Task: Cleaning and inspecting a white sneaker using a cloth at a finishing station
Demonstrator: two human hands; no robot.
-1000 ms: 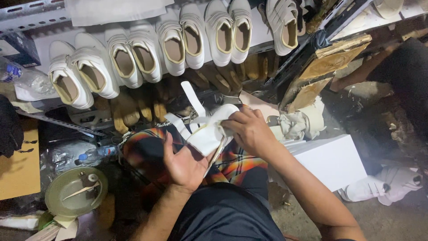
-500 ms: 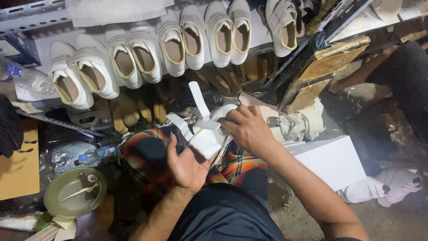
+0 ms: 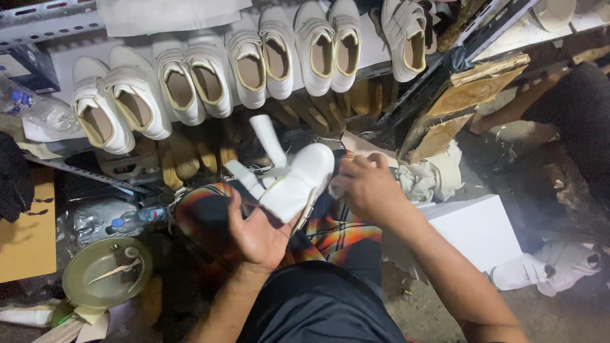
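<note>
Two hands are working on one white shoe (image 3: 297, 181) held above the person's lap, near the middle of the scene. The left hand (image 3: 257, 232) is lying palm up beneath the shoe, fingers spread and curling loosely around its underside, cradling it. The right hand (image 3: 368, 187) is closing on the shoe's right end, fingers bent and pressing together around the toe area; whether something small is lying between those fingers cannot be told. The shoe is tilting, with its white straps (image 3: 267, 140) sticking up and away toward the far side.

A plaid cloth (image 3: 337, 228) in orange, red and dark bands is covering the lap directly under the shoe. Dark shorts (image 3: 318, 305) are showing at the near edge.

A row of finished white shoes (image 3: 254, 60) is sitting on a metal shelf (image 3: 57, 25) on the far side, openings facing up, tan linings showing. Wooden shoe lasts (image 3: 184, 155) are lying below that row, just beyond the held shoe.

On the left, a round green lid (image 3: 105, 276) with a small stick resting on it is sitting on the floor, and a plastic bottle (image 3: 130, 219) is lying just beyond it. On the right, a white box (image 3: 476, 232) is standing just beside the right forearm, and another white shoe (image 3: 546, 270) is lying on the floor further right.
</note>
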